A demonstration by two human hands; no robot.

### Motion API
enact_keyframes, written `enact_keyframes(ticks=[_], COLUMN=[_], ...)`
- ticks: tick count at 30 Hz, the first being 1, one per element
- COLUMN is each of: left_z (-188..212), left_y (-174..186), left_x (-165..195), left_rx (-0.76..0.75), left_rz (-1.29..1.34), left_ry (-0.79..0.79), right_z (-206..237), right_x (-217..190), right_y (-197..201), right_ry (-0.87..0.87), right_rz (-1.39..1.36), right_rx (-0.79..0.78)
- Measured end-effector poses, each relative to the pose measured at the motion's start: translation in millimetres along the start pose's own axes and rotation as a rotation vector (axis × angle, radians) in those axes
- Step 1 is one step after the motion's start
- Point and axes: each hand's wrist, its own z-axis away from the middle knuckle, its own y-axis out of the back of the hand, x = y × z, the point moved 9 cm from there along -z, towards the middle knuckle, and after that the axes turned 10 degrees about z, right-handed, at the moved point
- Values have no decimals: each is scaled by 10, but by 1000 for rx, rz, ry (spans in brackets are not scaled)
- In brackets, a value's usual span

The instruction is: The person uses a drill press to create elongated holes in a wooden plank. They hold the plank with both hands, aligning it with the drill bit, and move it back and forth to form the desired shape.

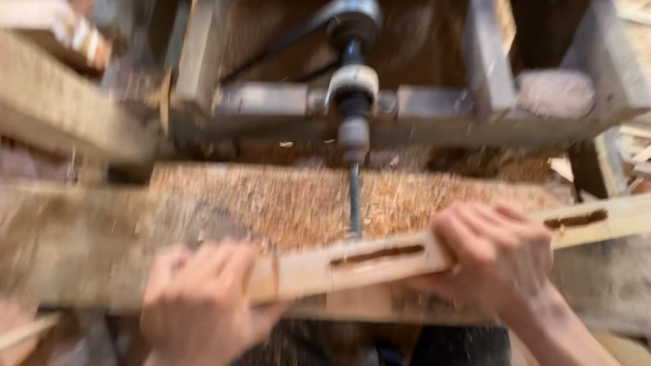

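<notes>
A long pale wooden bar (305, 271) lies across the machine table in front of me, with a dark slot cut in its middle (376, 255) and another slot near its right end (575, 219). My left hand (200, 301) grips the bar at the left. My right hand (498, 254) grips it to the right of the middle slot. A horizontal drill bit (354, 200) comes from a chuck (353, 135) at the back, and its tip meets the bar just above the middle slot. The picture is motion-blurred.
Sawdust and shavings (285, 203) cover the table behind the bar. The machine's metal frame (434, 102) and a belt-driven spindle (352, 27) stand at the back. Rough wooden boards (61, 102) lie at the left, more timber at the right edge (634, 149).
</notes>
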Motion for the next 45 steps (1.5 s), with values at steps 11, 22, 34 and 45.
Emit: enact_keyframes(ticks=[11,22,34,45], left_z=[499,756,260,-76], left_y=[-416,-126,-244,-316], left_x=[-206,-155,-262,-169], left_rx=[-292,84,-218,-212], left_rz=[72,69,151,132], left_ry=[38,-24,50,-39], right_z=[440,756,267,120], right_x=[-148,-299,-150,-92], right_y=[-51,71,-119,-12], right_ry=[-114,-117,-74,-101], right_rz=[-30,81,-30,-27], right_rx=[-271,113,-164,-107])
